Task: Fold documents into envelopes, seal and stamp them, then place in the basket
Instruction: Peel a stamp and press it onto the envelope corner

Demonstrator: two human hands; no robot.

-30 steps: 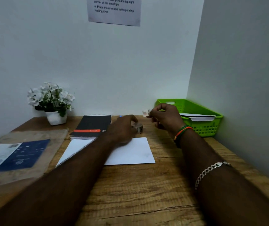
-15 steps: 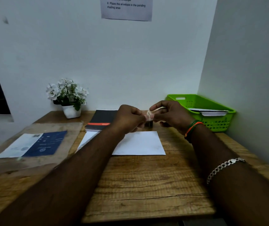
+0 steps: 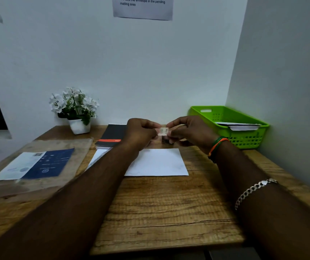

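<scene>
Both hands pinch one small pale paper stamp (image 3: 162, 131) above the flat white paper envelope (image 3: 158, 162) on the brown wooden surface (image 3: 159, 212): left hand (image 3: 141, 133), right hand (image 3: 189, 132). Peel slowly so it won't tear, then press it flat on a top corner.

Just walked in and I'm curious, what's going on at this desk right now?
A person is preparing mail. Both hands, left hand and right hand, pinch a small stamp between their fingertips, held above the white envelope lying flat on the wooden desk. The stamp is not yet on the envelope. The green basket at the right already holds some paper items.
</scene>
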